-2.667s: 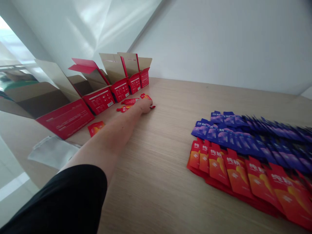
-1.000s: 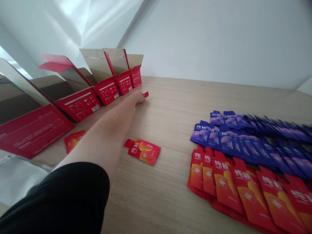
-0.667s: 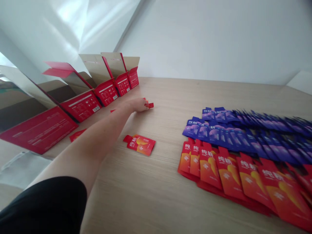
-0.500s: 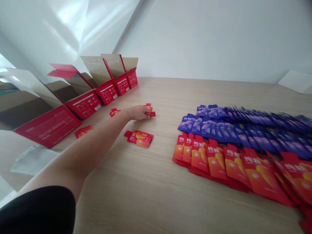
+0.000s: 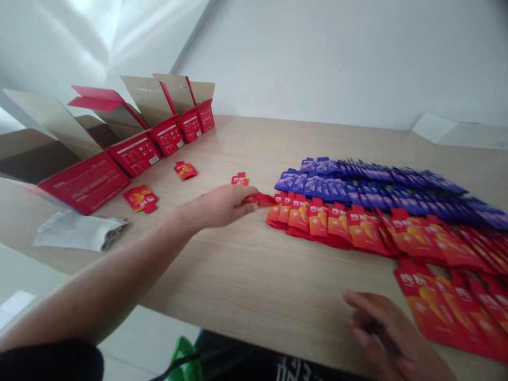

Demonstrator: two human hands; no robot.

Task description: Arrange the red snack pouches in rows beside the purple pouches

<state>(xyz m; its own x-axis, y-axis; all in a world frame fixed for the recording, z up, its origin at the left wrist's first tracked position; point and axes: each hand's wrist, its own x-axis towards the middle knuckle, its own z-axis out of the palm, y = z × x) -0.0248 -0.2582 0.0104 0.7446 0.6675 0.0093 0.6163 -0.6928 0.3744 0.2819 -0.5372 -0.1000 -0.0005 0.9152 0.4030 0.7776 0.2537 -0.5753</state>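
Observation:
My left hand point(image 5: 222, 205) reaches across the wooden table point(image 5: 246, 275) and pinches a red sachet point(image 5: 262, 199) at its fingertips, right at the left end of a long row of red sachets point(image 5: 357, 230). Behind that row lies a row of purple sachets point(image 5: 377, 177). My right hand point(image 5: 387, 338) hovers near the table's front edge with its fingers spread and nothing in it, next to more red sachets point(image 5: 440, 304).
Several open red boxes point(image 5: 137, 153) stand in a line along the table's left side. Loose red sachets lie in front of the boxes point(image 5: 139, 197), farther back point(image 5: 185, 170) and mid-table point(image 5: 240, 179). A grey pouch point(image 5: 77, 231) lies front left.
My left hand has pulled back from the far boxes toward the red row, carrying a red sachet. My right hand has come into view. The camera has swung right.

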